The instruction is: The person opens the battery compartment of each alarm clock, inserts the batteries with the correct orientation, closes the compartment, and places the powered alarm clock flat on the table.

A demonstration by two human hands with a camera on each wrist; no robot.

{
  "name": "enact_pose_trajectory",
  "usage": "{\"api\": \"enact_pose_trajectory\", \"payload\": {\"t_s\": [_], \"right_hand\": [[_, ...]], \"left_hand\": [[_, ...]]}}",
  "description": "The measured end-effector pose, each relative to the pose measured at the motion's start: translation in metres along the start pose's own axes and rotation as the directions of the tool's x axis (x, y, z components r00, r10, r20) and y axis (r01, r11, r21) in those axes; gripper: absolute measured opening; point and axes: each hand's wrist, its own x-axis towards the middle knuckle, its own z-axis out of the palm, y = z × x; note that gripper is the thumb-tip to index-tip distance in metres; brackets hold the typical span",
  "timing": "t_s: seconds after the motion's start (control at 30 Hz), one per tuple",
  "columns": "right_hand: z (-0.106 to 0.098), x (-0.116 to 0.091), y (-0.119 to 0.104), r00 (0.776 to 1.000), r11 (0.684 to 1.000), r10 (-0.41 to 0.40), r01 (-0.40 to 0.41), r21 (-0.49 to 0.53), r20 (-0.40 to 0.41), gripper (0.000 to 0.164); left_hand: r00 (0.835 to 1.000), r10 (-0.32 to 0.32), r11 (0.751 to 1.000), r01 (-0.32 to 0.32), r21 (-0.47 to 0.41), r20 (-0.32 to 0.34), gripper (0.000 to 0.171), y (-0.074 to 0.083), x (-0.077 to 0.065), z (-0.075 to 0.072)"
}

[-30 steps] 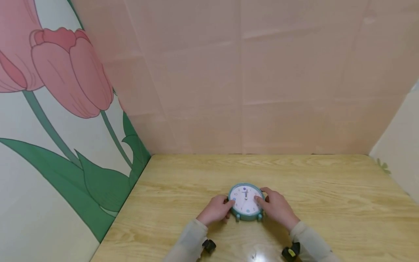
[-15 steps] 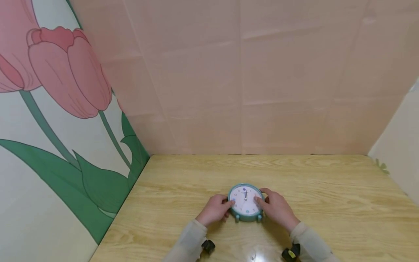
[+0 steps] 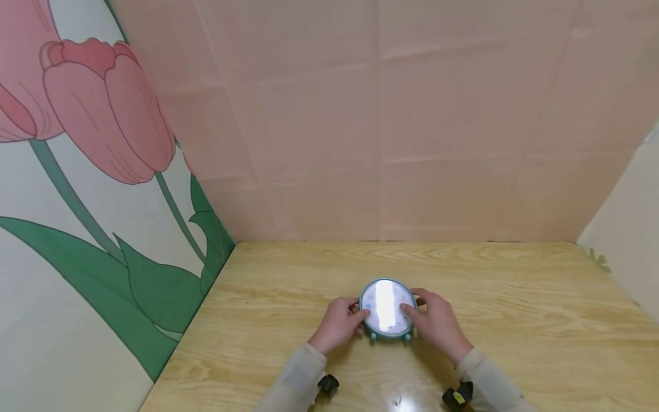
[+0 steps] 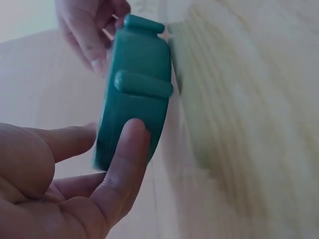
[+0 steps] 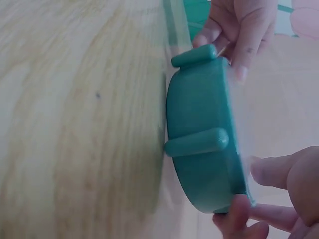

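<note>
A round teal alarm clock with a white face is held between both hands at the middle of the table. Its two stubby feet point toward the person, and a bright reflection hides most of the dial. On its left side, the left hand grips the rim, thumb on the front edge and fingers along the side. The right hand pinches the opposite rim, its thumb over the face. Both wrist views show the clock's teal underside and its feet close over the wood.
The wood-grain table spreads out around the hands. A pinkish covered wall rises behind it, a tulip-painted wall stands on the left, and a pale wall on the right. Each sleeve carries a black wrist device.
Both hands have shifted the clock slightly away from the person and changed its tilt. A glare now covers the dial, which was readable before. The grip on both sides stays the same.
</note>
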Motion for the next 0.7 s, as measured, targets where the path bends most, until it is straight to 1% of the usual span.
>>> {"api": "enact_pose_trajectory", "payload": {"t_s": [0.07,0.17,0.27,0.4,0.47,0.53,0.7], "right_hand": [[-0.002,0.000,-0.003,0.999,1.000,-0.008,0.008,0.005,-0.033,0.045],[-0.005,-0.001,-0.006,0.997,1.000,-0.010,0.011,0.006,-0.072,0.045],[-0.006,-0.002,-0.009,0.994,1.000,-0.023,0.023,0.006,-0.107,0.043],[-0.007,-0.004,-0.011,0.988,0.999,-0.044,0.045,0.005,-0.150,0.041],[-0.007,-0.004,-0.011,0.985,0.999,-0.049,0.051,0.008,-0.167,0.040],[-0.007,-0.004,-0.011,0.982,0.998,-0.055,0.057,0.007,-0.183,0.039],[-0.007,-0.002,-0.011,0.974,0.997,-0.079,0.082,0.002,-0.214,0.037]], "left_hand": [[1.000,0.016,1.000,-0.016,0.002,-0.024,0.030,0.002,0.002,0.000],[0.999,0.021,1.000,-0.021,0.006,-0.048,0.038,0.004,0.004,0.001],[0.997,0.019,1.000,-0.019,0.008,-0.071,0.043,0.005,0.004,0.002],[0.993,0.032,0.999,-0.028,0.038,-0.112,0.044,0.006,0.003,0.002],[0.989,0.051,0.997,-0.042,0.068,-0.137,0.044,0.007,0.003,0.002],[0.983,0.082,0.992,-0.065,0.106,-0.163,0.044,0.007,0.004,0.001],[0.973,0.120,0.985,-0.091,0.146,-0.200,0.043,0.009,0.004,0.000]]}}
